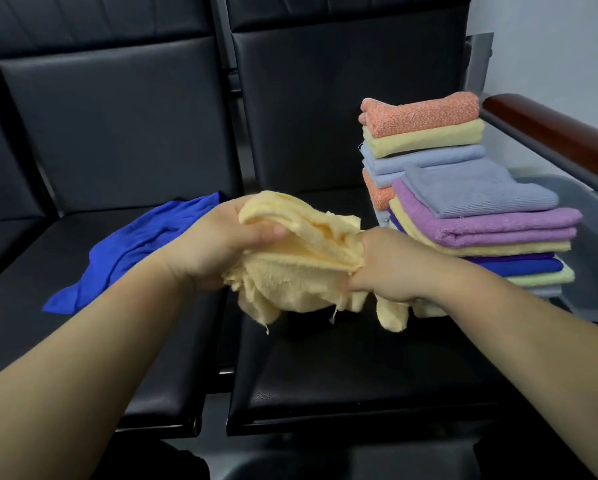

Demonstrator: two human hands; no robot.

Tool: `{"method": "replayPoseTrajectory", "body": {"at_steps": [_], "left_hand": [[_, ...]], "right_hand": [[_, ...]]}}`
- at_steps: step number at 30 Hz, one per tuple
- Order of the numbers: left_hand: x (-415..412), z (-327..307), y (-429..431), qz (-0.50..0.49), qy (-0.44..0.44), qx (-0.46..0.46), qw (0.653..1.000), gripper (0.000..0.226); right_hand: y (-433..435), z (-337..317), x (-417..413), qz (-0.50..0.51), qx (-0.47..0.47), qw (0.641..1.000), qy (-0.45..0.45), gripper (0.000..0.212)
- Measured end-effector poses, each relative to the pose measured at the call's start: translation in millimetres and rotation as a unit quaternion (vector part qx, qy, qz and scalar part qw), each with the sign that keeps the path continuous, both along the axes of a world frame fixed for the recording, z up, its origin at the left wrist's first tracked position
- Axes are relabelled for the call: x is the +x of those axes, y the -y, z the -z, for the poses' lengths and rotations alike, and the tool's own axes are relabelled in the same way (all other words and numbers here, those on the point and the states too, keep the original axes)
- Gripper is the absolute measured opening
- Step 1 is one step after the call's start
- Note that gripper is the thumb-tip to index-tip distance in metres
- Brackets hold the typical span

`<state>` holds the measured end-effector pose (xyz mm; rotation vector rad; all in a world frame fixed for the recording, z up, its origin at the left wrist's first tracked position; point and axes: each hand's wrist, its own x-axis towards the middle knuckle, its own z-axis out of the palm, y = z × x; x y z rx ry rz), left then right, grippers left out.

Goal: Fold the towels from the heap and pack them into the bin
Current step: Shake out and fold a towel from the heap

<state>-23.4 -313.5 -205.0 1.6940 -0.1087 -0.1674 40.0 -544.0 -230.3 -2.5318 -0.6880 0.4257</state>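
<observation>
The fingers [268, 233] of the left hand [214, 244] are curled round one bunched end of a pale yellow towel [301, 261], with the thumb pressed on top of the gathered folds. Those of the right hand [391, 268] are closed on the other end and mostly buried in the cloth, so their exact lie cannot be told. The towel is held in the air between the two hands, above a black padded seat [325, 375]. It is crumpled, and frayed corners and loose threads hang below it.

It is judged to be light, soft and quite limp, with a terry pile that is unlikely to slip in a pinch. No shape will be kept by the cloth itself, so it will hang from wherever it is taken. Two neighbouring corners are probably best sought out and pinched, so that one edge can be drawn straight before folding. The ragged hem may snag.

Behind the left wrist a royal blue towel [131, 247] lies unfolded on the neighbouring seat. To the right a grey bin [592, 216] holds two stacks of folded towels. The nearer is topped by a grey-blue towel [477, 192] over a purple one [498, 226], and the farther, taller stack is topped by an orange towel [422, 114]. Both rise well above the rim, so a further towel should probably be laid on gently. A dark wooden armrest [550, 133] is seen beyond the bin.
</observation>
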Motion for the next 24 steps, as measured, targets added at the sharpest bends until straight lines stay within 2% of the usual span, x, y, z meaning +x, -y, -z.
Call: {"method": "replayPoseTrajectory", "body": {"at_steps": [1, 3, 4, 5, 6, 8, 10, 11, 13, 15, 16, 17, 18, 20, 21, 22, 24], "left_hand": [[0, 1, -4, 0.02, 0.003, 0.095, 0.995, 0.033], [0, 3, -12, 0.039, -0.004, 0.347, 0.937, 0.027], [-2, 2, -13, 0.029, -0.022, 0.405, 0.913, 0.02], [-2, 4, -15, 0.019, -0.037, 0.405, 0.913, 0.015], [-3, 4, -15, 0.003, -0.04, 0.368, 0.929, 0.013], [-2, 5, -21, -0.038, -0.018, 0.253, 0.967, 0.003], [0, 4, -24, -0.06, 0.0, 0.141, 0.988, 0.013], [2, 4, -25, -0.059, 0.014, 0.094, 0.994, 0.019], [5, 4, -19, -0.04, 0.038, 0.015, 0.998, 0.025], [5, 4, -11, -0.022, 0.03, -0.035, 0.999, 0.026], [4, 4, -8, -0.019, 0.02, -0.027, 0.999, 0.027], [4, 5, -8, -0.016, 0.018, 0.021, 0.999, 0.029], [3, 6, -9, -0.009, 0.017, 0.11, 0.994, 0.031], [2, 8, -16, 0.017, 0.001, 0.326, 0.945, 0.028], [1, 9, -18, 0.023, -0.012, 0.385, 0.922, 0.025], [0, 9, -19, 0.021, -0.023, 0.402, 0.915, 0.021], [1, 13, -23, -0.007, -0.02, 0.339, 0.941, 0.015]], "right_hand": [[2, 1, 3, 0.009, 0.013, 1.0, 0.016, 0.018], [9, 1, 10, 0.025, 0.073, 0.997, 0.006, 0.021], [12, 0, 11, 0.028, 0.125, 0.992, -0.024, 0.02], [14, 0, 12, 0.027, 0.177, 0.982, -0.059, 0.013], [15, 0, 12, 0.026, 0.222, 0.971, -0.088, 0.006], [14, 1, 11, 0.017, 0.28, 0.954, -0.11, 0.017], [12, -1, 10, -0.009, 0.299, 0.945, -0.133, 0.023], [13, -1, 11, -0.03, 0.285, 0.946, -0.153, 0.03], [12, -2, 9, -0.057, 0.189, 0.97, -0.143, 0.036], [9, 2, 9, -0.052, 0.064, 0.994, -0.075, 0.023], [7, 4, 10, -0.044, 0.021, 0.998, -0.037, 0.015], [6, 5, 11, -0.033, 0.003, 0.999, -0.009, 0.013], [6, 6, 12, -0.016, 0.009, 1.0, 0.005, 0.015], [11, 7, 15, 0.014, 0.073, 0.997, -0.025, 0.017], [14, 8, 16, 0.019, 0.119, 0.991, -0.062, 0.015], [16, 9, 16, 0.018, 0.162, 0.982, -0.099, 0.013], [14, 10, 14, 0.016, 0.242, 0.959, -0.147, 0.018]]}}
